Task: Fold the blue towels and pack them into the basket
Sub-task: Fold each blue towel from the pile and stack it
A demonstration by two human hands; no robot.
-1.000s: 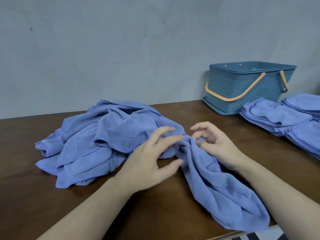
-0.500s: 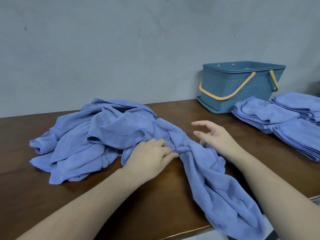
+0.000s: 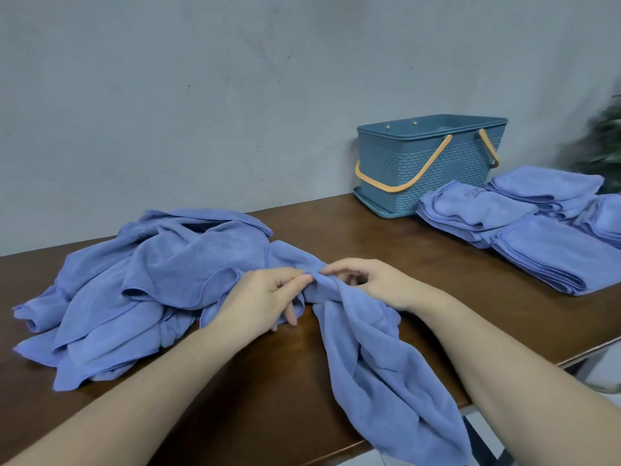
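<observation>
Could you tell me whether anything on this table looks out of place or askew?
Only the towel that the left hand and right hand are pinching: its lower end hangs over the table's front edge. The unfolded heap is rumpled, while the folded stacks and basket look tidy.

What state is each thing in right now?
Left hand: pinching the towel.
Right hand: pinching the towel beside the left.
Towel: unfolded, hanging over the table edge.
Pile: crumpled, unfolded.
Stacks: folded, on the table.
Basket: upright, open, handles down; contents not visible.
</observation>
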